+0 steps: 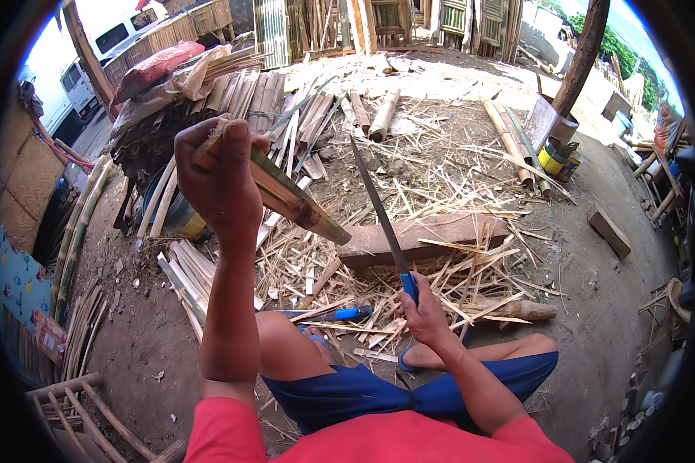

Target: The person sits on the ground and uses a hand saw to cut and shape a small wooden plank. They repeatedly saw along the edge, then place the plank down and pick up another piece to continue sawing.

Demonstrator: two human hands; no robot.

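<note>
My left hand (222, 174) is raised and closed around the upper end of a split bamboo piece (295, 202). The bamboo slants down to the right, and its lower end appears just at or above the left end of a thick wooden block (425, 238); I cannot tell whether they touch. My right hand (426, 312) grips the blue handle of a long machete (380, 207). Its dark blade points up and away, apart from the bamboo. Another blue-handled tool (344, 314) lies among the shavings by my feet.
Bamboo shavings (432, 174) litter the ground around the block. Split strips (193, 278) lie at the left, below a large stack of bamboo (239, 96). Whole bamboo poles (510, 143) lie at the far right near a wooden post (583, 58). A short wood piece (608, 230) sits further right.
</note>
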